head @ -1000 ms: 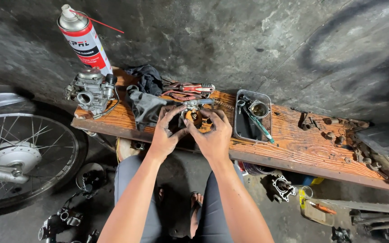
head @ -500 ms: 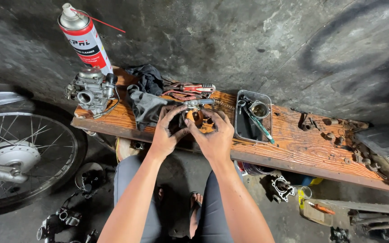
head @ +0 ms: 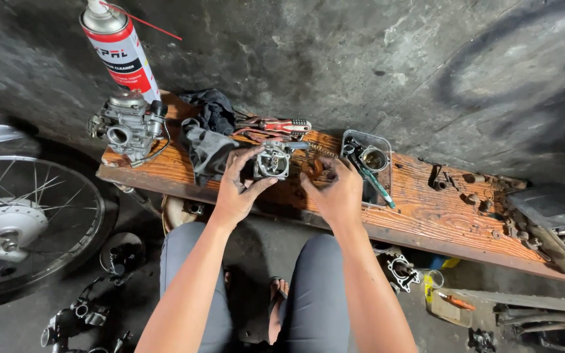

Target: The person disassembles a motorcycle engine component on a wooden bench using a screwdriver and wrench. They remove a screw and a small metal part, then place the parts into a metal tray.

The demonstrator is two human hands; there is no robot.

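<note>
My left hand [head: 238, 186] grips a small metal carburetor body [head: 273, 160], tilted so its open underside faces me, just above a worn wooden plank [head: 426, 209]. My right hand [head: 338, 189] rests on the plank just to its right, fingers curled near a small dark part; whether it holds that part I cannot tell. A second, complete carburetor [head: 129, 124] sits at the plank's left end.
A spray can with a red straw [head: 119, 46] stands behind the left carburetor. Dark rags [head: 207, 134], red-handled pliers [head: 282, 125] and a clear tray of parts [head: 369, 160] lie on the plank. A spoked wheel [head: 27, 216] is at left; engine parts litter the floor.
Both hands were together on the carburetor body. My right hand has come off it and dropped to the plank, while my left hand has tilted the body up toward me.
</note>
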